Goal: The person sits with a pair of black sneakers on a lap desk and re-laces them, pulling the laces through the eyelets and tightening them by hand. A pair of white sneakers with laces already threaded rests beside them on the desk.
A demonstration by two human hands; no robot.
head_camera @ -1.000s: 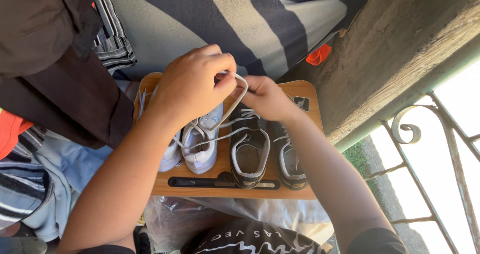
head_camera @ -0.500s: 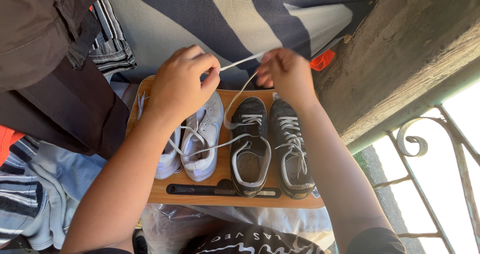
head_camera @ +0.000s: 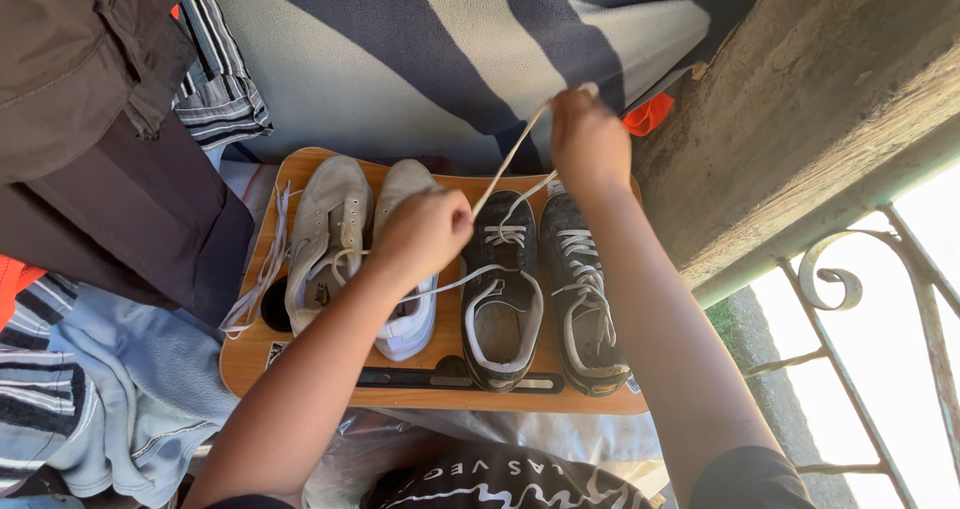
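Two white sneakers [head_camera: 330, 234] and two dark sneakers [head_camera: 505, 304] with white laces stand side by side on a wooden board [head_camera: 250, 359]. My left hand [head_camera: 425, 237] rests over the right white sneaker [head_camera: 410, 324] and pinches one end of a white lace [head_camera: 512, 159]. My right hand [head_camera: 588, 139] is raised beyond the board's far edge, gripping the same lace and holding it taut between both hands. Part of the right white sneaker is hidden under my left hand.
Dark and striped clothes [head_camera: 110, 119] hang at the left, with a light blue garment [head_camera: 130, 399] below. A striped blue and white cloth [head_camera: 440, 49] lies behind the board. A concrete ledge [head_camera: 820, 119] and a metal railing [head_camera: 840, 299] run along the right.
The view has shifted so the white sneakers show fully. My right hand has pulled the lace up and away to the far right; my left hand has dropped lower onto the right white sneaker.
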